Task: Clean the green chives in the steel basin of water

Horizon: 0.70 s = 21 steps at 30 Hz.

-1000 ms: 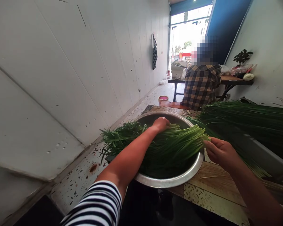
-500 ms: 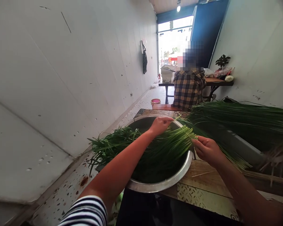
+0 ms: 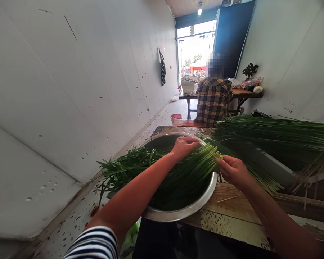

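A big heap of garlic chives (image 3: 186,176) lies across a wide steel bowl (image 3: 175,215), pale cut ends to the right, leafy tips hanging over the left rim. My left hand (image 3: 184,146) is above the far part of the bowl, closed in a pinch on a single chive stalk whose pale end sticks out past the fingertips. At the right rim, my right hand (image 3: 233,171) has thumb and fingers pinched at the pale stem ends of the heap. How many stems it grips is hidden.
More long chives (image 3: 275,131) are piled on a grey crate (image 3: 272,160) at the right. Thin dry stalks (image 3: 309,176) lie beside it. The bowl stands on a wood-patterned table (image 3: 226,201). Beyond, a person in a plaid shirt (image 3: 213,100) sits at another table, back turned.
The view has shifted slightly. My left hand's stalk now points more level to the right. My right hand stays pinched at the stem ends.
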Available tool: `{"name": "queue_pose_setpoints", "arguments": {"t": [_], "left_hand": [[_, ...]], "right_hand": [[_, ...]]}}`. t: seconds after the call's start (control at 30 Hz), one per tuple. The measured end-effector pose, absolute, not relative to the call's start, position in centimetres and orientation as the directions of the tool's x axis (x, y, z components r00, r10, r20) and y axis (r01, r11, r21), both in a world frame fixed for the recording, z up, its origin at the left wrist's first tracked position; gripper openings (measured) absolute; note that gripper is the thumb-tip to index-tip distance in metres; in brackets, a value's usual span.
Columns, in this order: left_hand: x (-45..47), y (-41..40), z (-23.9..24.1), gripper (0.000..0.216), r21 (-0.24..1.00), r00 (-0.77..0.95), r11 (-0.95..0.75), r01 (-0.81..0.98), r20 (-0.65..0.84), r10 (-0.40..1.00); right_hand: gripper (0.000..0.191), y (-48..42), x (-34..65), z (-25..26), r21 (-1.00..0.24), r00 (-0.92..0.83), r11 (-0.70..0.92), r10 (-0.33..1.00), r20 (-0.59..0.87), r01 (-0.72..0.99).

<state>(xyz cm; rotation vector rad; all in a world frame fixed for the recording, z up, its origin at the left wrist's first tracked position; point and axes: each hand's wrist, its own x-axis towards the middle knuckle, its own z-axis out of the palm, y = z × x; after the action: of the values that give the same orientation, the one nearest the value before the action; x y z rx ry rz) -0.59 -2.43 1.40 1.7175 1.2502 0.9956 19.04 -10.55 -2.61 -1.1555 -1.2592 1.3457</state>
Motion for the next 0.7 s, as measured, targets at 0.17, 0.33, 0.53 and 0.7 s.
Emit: {"name": "queue_pose_setpoints", "arguments": {"t": [0.17, 0.33, 0.53, 0.7], "left_hand": [[-0.75, -2.22, 1.14, 0.025, 0.932, 0.22, -0.217, 0.29, 0.156, 0.963], [-0.75, -2.43, 1.28, 0.023, 0.928, 0.202, -0.208, 0.308, 0.149, 0.968], [-0.67, -2.76, 1.48, 0.023, 0.936, 0.183, -0.186, 0.297, 0.135, 0.974], [-0.64, -2.54, 1.16, 0.023, 0.937, 0.165, -0.187, 0.295, 0.143, 0.976]], "right_hand": [[0.039, -10.52, 19.14, -2.71, -0.998, -0.141, -0.05, 0.989, -0.043, -0.045], [0.041, -10.62, 18.98, -2.46, -0.998, -0.13, -0.059, 0.99, -0.054, -0.036], [0.04, -10.54, 19.09, -2.87, -0.999, -0.132, -0.038, 0.991, -0.035, -0.022], [0.04, -10.49, 19.13, -3.19, -0.999, -0.128, -0.033, 0.991, -0.029, -0.028]]}}
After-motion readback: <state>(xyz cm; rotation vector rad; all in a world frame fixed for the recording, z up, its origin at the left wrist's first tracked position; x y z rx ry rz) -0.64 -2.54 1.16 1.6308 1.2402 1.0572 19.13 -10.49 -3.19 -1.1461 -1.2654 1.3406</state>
